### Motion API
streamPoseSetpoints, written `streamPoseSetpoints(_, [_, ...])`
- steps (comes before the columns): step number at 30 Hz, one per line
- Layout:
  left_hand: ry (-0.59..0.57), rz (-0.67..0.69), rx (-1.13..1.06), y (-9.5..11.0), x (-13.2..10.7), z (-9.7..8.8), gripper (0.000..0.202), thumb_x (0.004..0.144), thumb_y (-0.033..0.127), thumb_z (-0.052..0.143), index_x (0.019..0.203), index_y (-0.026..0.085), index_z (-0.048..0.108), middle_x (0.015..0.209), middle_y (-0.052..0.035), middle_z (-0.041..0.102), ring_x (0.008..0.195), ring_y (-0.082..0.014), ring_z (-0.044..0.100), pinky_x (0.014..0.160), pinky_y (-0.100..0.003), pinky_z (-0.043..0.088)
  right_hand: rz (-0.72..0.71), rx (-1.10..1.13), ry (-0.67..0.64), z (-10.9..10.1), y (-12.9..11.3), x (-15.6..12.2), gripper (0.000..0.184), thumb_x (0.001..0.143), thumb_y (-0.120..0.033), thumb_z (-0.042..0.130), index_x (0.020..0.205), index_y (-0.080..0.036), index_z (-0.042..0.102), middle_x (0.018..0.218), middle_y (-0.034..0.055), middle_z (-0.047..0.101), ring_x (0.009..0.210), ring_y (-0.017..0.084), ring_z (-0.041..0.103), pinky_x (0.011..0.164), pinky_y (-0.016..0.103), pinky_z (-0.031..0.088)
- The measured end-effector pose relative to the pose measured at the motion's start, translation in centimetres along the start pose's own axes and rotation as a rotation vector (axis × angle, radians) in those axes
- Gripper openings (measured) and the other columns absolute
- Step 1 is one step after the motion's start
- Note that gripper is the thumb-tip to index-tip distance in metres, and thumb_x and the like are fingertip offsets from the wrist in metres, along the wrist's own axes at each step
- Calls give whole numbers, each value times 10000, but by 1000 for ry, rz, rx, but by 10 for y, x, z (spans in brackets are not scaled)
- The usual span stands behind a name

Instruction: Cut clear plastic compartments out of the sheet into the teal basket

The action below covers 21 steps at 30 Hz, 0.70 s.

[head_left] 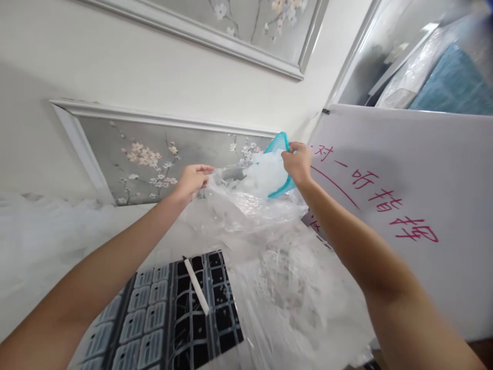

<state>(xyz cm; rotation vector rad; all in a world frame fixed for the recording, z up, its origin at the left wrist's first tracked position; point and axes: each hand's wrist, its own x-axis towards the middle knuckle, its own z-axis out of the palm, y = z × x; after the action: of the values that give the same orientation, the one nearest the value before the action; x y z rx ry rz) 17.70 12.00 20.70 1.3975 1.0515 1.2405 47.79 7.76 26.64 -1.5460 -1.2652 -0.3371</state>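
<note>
My left hand [193, 182] pinches the rim of a clear plastic bag [246, 203], pulling its mouth open toward the left. In my right hand [297, 163] is a turquoise mesh basket [278, 143], gripped by its edge and tipped on its side at the bag's mouth. White, translucent small pieces [265, 173] fill the tilted basket, and some lie at the opening of the bag; their exact kind is too blurred to tell. Below my hands, a white pen-like stick [196, 288] with a dark tip rests across a black compartment tray [192, 324].
Clear lidded compartments [134, 325] line the tray's left part. Another clear bag [288, 282] with whitish contents lies at right. More crumpled plastic [42, 241] is at left. A whiteboard [404, 164] with red writing stands at right; a framed floral wall panel [154, 159] rises behind.
</note>
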Motion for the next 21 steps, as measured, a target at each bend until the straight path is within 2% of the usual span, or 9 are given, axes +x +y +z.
streamPoseSetpoints(2, [23, 2, -55, 1, 3, 6, 337, 575, 18, 574, 868, 127, 702, 1089, -167, 672, 881, -208, 626, 640, -260, 458, -93, -83, -16, 11, -18, -3, 140, 686, -159, 508, 590, -213, 422, 1057, 63, 648, 912, 195, 568, 909, 376, 460])
streamPoseSetpoints(5, [55, -12, -145, -1, 9, 16, 323, 566, 19, 560, 851, 127, 667, 1038, -128, 670, 734, -146, 597, 636, -257, 454, -230, -155, -145, 25, -41, -10, 130, 681, -94, 495, 608, -199, 471, 1178, 107, 614, 948, 224, 573, 930, 420, 455])
streamPoseSetpoints(9, [57, -31, -190, -7, 15, 21, 271, 581, 57, 584, 836, 134, 634, 958, -91, 661, 674, -115, 558, 655, -260, 458, -276, -179, -284, 29, -57, -14, 149, 731, -55, 480, 660, -178, 526, 1270, 130, 562, 1052, 274, 570, 1012, 500, 404])
streamPoseSetpoints(11, [46, -32, -195, -11, 16, 20, 234, 593, 84, 605, 821, 135, 628, 923, -82, 655, 661, -109, 547, 668, -265, 462, -298, -169, -318, 23, -61, -14, 134, 755, -68, 498, 691, -172, 553, 1306, 123, 547, 1114, 300, 555, 1040, 524, 388])
streamPoseSetpoints(14, [40, -35, -196, -18, 18, 16, 207, 601, 93, 608, 802, 139, 625, 841, -61, 637, 616, -97, 518, 656, -260, 450, -424, -158, -324, 9, -68, -16, 121, 782, -101, 514, 738, -183, 591, 1315, 91, 564, 1223, 335, 498, 1078, 580, 356])
streamPoseSetpoints(18, [12, -39, -188, -31, 16, 14, 218, 601, 77, 600, 805, 140, 643, 740, -39, 599, 603, -105, 508, 625, -247, 424, -617, -204, -291, -16, -83, -28, 195, 789, -78, 467, 779, -197, 622, 1326, 27, 556, 1409, 365, 314, 1151, 693, 124])
streamPoseSetpoints(19, [1, -37, -188, -34, 15, 14, 220, 605, 78, 602, 810, 141, 648, 727, -34, 592, 605, -107, 507, 623, -246, 421, -649, -202, -277, -22, -86, -31, 212, 788, -71, 453, 784, -196, 624, 1333, 15, 548, 1428, 367, 285, 1152, 702, 93])
streamPoseSetpoints(21, [-24, -33, -187, -41, 13, 14, 218, 615, 86, 609, 820, 144, 656, 715, -27, 583, 610, -109, 508, 629, -245, 420, -685, -158, -246, -35, -92, -36, 232, 800, -74, 433, 787, -204, 625, 1329, 1, 548, 1437, 358, 282, 1155, 693, 102])
